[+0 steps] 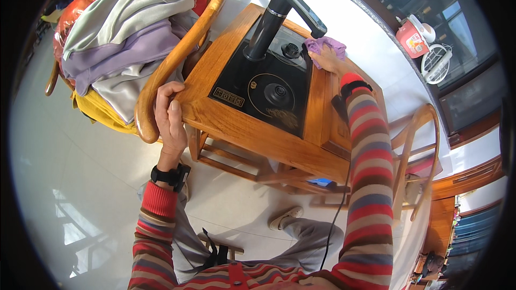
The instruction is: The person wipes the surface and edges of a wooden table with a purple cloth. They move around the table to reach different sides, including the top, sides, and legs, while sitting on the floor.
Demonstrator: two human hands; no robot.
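My right hand (327, 59) presses a crumpled purple cloth (328, 44) onto the wooden rim of a small tea table (242, 129), beside its black glass panel. My left hand (171, 114) has curled fingers at the table's near-left corner, close against the curved arm (177, 62) of a wooden chair; its exact grip is hidden. Set in the panel is an electric tea stove (229, 76) with two round heating plates. A black water spout (278, 12) rises from the panel, its arm reaching toward the cloth.
Folded clothes (125, 36) are piled on the chair, with a red plastic bag (90, 4) behind. Another wooden chair (419, 137) stands right. A dark cable (336, 217) hangs in front of the table. A pink package (412, 40) and a white rack (435, 63) sit on a dark surface.
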